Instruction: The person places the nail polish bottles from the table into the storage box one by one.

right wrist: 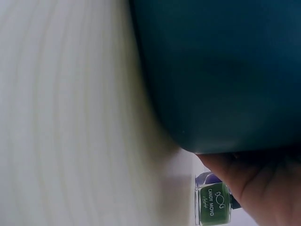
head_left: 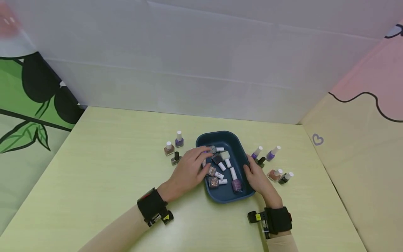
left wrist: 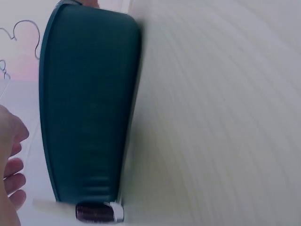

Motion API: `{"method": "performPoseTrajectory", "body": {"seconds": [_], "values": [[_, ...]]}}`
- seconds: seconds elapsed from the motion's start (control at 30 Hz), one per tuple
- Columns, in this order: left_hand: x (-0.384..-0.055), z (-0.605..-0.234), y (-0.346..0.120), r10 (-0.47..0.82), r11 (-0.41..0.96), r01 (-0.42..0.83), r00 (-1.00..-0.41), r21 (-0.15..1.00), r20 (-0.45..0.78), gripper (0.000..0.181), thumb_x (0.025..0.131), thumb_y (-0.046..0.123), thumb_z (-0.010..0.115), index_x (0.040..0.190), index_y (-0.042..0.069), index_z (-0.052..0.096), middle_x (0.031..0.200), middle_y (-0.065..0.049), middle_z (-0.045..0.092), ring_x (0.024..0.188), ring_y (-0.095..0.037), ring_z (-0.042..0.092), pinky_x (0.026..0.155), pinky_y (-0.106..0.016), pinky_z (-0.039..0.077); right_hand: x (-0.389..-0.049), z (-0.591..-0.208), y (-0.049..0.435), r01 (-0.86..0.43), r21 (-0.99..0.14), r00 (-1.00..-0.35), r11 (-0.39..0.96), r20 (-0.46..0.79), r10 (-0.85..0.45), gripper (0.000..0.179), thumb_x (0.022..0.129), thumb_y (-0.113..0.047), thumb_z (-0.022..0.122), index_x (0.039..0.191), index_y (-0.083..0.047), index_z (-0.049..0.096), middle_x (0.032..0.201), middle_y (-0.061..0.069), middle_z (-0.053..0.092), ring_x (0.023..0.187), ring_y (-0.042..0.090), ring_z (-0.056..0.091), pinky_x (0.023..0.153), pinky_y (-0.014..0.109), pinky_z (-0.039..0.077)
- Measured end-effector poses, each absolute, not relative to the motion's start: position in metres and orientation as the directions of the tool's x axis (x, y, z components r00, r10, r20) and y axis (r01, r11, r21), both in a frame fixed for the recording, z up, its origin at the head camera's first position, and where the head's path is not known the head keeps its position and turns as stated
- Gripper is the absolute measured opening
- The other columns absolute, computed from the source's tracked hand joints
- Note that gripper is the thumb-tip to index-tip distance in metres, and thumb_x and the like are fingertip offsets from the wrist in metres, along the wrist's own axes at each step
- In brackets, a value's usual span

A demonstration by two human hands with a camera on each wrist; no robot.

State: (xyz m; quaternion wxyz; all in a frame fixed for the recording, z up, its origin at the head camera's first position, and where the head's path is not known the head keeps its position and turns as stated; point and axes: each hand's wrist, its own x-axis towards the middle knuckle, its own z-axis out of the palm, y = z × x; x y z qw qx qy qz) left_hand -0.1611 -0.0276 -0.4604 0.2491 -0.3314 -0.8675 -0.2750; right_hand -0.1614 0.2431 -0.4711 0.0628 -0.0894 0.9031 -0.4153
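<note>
A dark blue tray point(head_left: 221, 197) holds several nail polish bottles lying on their sides, among them a mauve one point(head_left: 237, 185), a glitter one point(head_left: 213, 182) and a dark one point(head_left: 217, 159). My left hand point(head_left: 188, 170) reaches over the tray's left rim, its fingers loosely bent above the bottles; part of what lies there is hidden beneath it. In the left wrist view those fingers point(left wrist: 15, 167) show beside the tray's outer wall point(left wrist: 89, 103) with nothing visible in them. With the thumb at its right rim, my right hand point(head_left: 259, 179) grips the tray.
Left of the tray stand several nail polish bottles, including a purple one point(head_left: 179, 141) and a brownish one point(head_left: 169, 150). More bottles stand at the right, near my right hand: a green one point(right wrist: 215, 205), a purple one point(head_left: 270, 155) and a black one point(head_left: 284, 179).
</note>
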Motion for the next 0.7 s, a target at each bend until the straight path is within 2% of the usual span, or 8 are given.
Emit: {"method": "performPoseTrajectory", "body": {"seconds": [0.33,0.7], "values": [[-0.163,-0.460,-0.062,0.304,0.688,0.628,-0.704,0.363,0.642,0.036,0.085,0.015,0.062,0.118,0.002,0.061,0.126,-0.013,0.056,0.118,-0.026,0.049,0.102,-0.041,0.039,-0.160,-0.469,0.244,-0.119,-0.755,-0.976,0.645,-0.031,-0.216,0.047,0.100,-0.009,0.038,0.146,-0.004,0.030,0.135,0.026,0.048,0.109,0.033,0.053,0.094,0.057,0.043],[-0.161,-0.475,-0.092,0.277,0.721,0.565,-0.765,0.400,0.581,0.042,0.084,0.011,0.064,0.123,-0.004,0.057,0.117,-0.016,0.059,0.110,-0.026,0.054,0.095,-0.043,0.046,-0.161,-0.472,0.244,-0.122,-0.763,-0.977,0.635,-0.021,-0.213,0.047,0.100,-0.010,0.038,0.146,-0.005,0.031,0.131,0.025,0.052,0.105,0.031,0.055,0.092,0.055,0.045]]}}
